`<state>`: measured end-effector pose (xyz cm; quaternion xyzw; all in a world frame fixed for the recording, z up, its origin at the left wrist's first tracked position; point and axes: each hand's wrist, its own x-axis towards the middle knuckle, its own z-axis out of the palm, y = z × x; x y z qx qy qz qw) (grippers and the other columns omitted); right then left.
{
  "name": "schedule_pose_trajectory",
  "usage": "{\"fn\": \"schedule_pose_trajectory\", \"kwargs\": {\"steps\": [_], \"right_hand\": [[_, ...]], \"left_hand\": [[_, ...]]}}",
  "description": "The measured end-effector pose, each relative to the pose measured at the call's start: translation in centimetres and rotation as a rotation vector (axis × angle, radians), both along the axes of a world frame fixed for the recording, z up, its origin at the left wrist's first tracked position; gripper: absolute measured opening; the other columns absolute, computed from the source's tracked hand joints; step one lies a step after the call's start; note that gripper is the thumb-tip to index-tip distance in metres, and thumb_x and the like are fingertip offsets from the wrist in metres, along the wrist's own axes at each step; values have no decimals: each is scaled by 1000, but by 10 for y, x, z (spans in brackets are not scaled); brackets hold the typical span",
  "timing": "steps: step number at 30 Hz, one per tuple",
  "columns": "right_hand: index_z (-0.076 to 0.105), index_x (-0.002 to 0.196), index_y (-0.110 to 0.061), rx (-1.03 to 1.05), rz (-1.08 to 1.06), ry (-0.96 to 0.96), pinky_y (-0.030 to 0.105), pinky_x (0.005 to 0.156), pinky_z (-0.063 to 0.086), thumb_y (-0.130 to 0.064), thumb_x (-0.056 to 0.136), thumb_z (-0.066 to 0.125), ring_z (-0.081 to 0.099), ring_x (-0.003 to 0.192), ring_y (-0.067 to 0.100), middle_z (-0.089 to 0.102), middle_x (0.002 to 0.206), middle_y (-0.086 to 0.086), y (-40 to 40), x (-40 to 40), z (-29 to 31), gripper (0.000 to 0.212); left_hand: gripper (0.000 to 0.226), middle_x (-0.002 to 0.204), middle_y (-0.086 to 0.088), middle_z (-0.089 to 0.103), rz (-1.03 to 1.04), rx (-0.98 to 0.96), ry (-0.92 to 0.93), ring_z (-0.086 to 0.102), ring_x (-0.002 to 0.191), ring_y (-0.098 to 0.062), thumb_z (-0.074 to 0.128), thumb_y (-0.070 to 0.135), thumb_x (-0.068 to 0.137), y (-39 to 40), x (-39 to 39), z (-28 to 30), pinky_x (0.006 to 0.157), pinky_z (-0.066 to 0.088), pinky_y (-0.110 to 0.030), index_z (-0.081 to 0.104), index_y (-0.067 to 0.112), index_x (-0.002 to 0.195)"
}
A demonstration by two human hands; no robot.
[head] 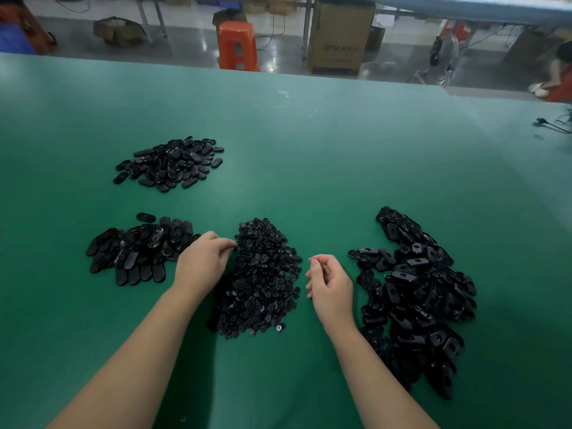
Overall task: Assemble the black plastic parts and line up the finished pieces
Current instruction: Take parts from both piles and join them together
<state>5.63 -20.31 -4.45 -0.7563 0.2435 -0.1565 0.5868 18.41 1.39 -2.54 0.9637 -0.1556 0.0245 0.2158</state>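
Note:
Four heaps of black plastic parts lie on the green table (309, 150). A heap of small round pieces (263, 280) sits in the middle. Flat oval pieces (136, 252) lie partly in rows at the left. Another pile of ovals (170, 164) sits further back left. Oval shells with holes (414, 298) spread at the right. My left hand (202, 261) rests at the left edge of the small-piece heap, its fingertips pinched together at the pile; what they grip is hidden. My right hand (329, 281) hovers right of that heap, fingers loosely curled, nothing visible in it.
Beyond the table's far edge stand an orange stool (237, 46) and a cardboard box (339, 35) on the floor. A person (557, 78) sits at the far right. A black cable (552, 125) lies at the table's right edge.

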Motion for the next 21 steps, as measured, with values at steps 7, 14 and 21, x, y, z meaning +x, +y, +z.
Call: {"fn": "schedule_pose_trajectory", "kwargs": {"steps": [7,14,21], "right_hand": [[63,90,-29,-29,11,10,42,53,54,-20,103,53,58,54,7,68,80,-2,1,0,2,19],[63,90,-29,-94,27,61,53,62,56,-22,102,54,65,68,29,68,75,3,4,1,6,16],[66,96,-25,-129,158,199,26,50,49,-18,103,54,54,58,7,70,87,2,-15,12,21,15]], "left_hand": [[14,94,10,58,81,-11,5,58,75,-13,64,33,97,-3,0,-7,61,51,-29,75,26,100],[13,88,10,54,162,-116,-73,53,71,-12,63,27,98,-1,-8,-23,52,33,-26,72,20,95],[10,89,12,55,157,-121,-103,53,70,-9,65,28,97,0,-6,-29,50,33,-22,72,21,95]]}}
